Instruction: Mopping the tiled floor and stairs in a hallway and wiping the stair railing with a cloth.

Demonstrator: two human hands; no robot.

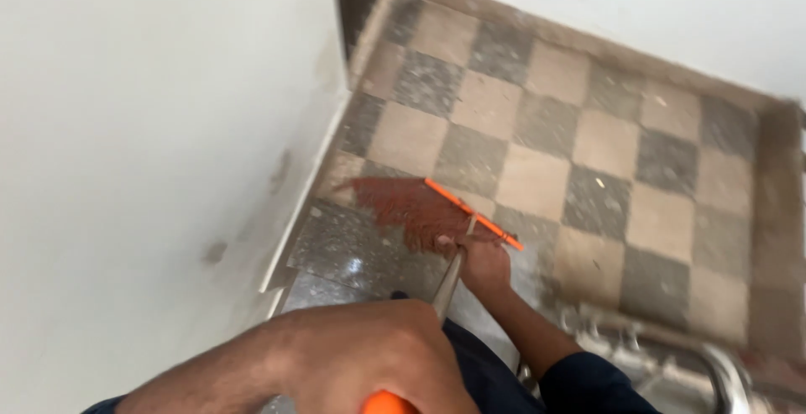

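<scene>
Two hands, left (369, 355) and right (485, 264), each grip closed on mop (420, 210); checkered floor (588, 154), white wall (143, 128).

Checkered tile floor (537, 128) carries an orange mop head (416, 208).

1. The rust-red string mop head (403, 208) looks like soft, fibrous cloth yarn, matt.
2. Its bright orange bar (474, 212) looks like smooth plastic.
3. The thin grey mop shaft (447, 284) looks like metal with a dull sheen; its orange grip end (388, 402) looks smooth.
4. The checkered beige and grey speckled stone floor (588, 145) is worn and matt, glossy where wet.
5. The curved silver rail (722, 372) is shiny metal.
6. The white painted wall (151, 128) is matt and stained.
</scene>
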